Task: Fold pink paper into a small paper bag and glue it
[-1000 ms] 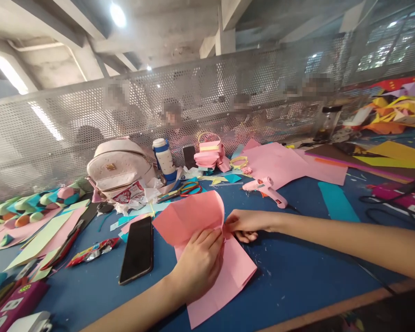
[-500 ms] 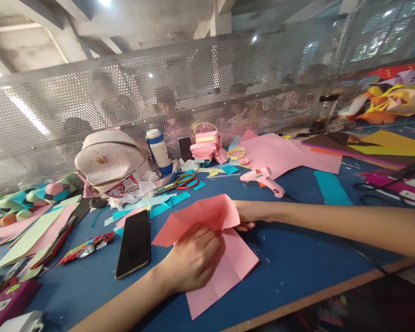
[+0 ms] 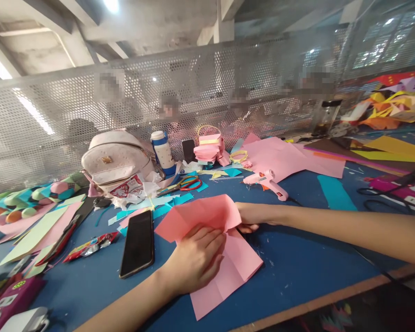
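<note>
A creased pink paper sheet [image 3: 228,272] lies on the blue table [image 3: 297,272] in front of me, its upper half folded up toward me. My left hand [image 3: 197,260] rests flat on the paper with fingers stretched out, pressing the fold. My right hand [image 3: 251,216] comes in from the right and pinches the paper's right edge at the fold; its fingers are partly hidden behind the raised flap.
A black phone [image 3: 137,243] lies left of the paper. Behind are a pink glue gun [image 3: 268,183], scissors [image 3: 185,183], a pale handbag [image 3: 114,161], a bottle [image 3: 162,152], pink paper stacks [image 3: 209,150] and coloured scraps. A perforated metal screen [image 3: 72,115] stands behind, with people beyond.
The raised upper flap has been folded down lower. My left hand has flattened onto the paper, and my right hand has slipped partly behind the flap.
</note>
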A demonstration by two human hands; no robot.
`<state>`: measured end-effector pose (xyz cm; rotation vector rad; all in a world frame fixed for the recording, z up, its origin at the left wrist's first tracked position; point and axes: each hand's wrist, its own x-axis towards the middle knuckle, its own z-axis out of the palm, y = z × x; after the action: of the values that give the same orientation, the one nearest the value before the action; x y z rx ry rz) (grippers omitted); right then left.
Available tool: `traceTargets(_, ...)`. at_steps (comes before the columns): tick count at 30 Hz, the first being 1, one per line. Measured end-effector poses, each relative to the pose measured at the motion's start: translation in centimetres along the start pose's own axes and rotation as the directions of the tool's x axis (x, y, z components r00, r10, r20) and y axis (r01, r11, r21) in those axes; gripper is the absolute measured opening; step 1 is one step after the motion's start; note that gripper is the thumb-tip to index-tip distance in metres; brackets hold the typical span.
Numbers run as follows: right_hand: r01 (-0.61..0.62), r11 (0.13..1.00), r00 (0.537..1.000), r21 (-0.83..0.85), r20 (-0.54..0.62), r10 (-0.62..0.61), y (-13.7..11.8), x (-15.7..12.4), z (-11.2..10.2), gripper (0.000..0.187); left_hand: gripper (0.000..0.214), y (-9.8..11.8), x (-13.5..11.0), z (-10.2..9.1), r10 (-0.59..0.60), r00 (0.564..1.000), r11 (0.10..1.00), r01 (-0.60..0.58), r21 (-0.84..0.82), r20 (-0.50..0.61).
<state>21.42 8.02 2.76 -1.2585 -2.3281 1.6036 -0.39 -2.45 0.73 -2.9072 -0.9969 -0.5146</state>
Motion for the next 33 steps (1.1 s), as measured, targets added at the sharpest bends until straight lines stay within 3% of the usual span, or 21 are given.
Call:
traceTargets(4, 0.018, 1.0, 0.995, 0.016, 0.095, -0.019, 0.5, 0.4, -0.1, 0.029, 0.042, 0.0, 0.7, 0.9, -0.039, 0.999, 0.998, 0.038, 0.044, 0.014)
traceTargets(8, 0.031, 0.999, 0.993, 0.033, 0.111, -0.035, 0.4, 0.4, -0.2, 0.028, 0.039, 0.3, 1.4, 1.5, -0.116, 0.993, 0.99, 0.116, 0.074, 0.001)
traceTargets(16, 0.013, 0.999, 0.995, 0.041, 0.1, -0.017, 0.4, 0.3, -0.2, 0.02, 0.033, 0.5, 1.8, 1.5, -0.125, 0.992, 0.988, 0.124, 0.091, 0.007)
traceTargets(24, 0.003, 1.0, 0.995, 0.022, 0.1, -0.005, 0.4, 0.4, -0.2, 0.022, 0.023, -0.4, 2.0, 0.4, -0.014, 0.998, 0.995, 0.008, 0.099, 0.058)
traceTargets(33, 0.01, 0.999, 0.996, 0.04, 0.093, -0.013, 1.1, 0.5, -0.2, 0.036, 0.024, 0.7, 1.1, -0.8, 0.095, 0.994, 0.984, -0.102, 0.146, 0.055)
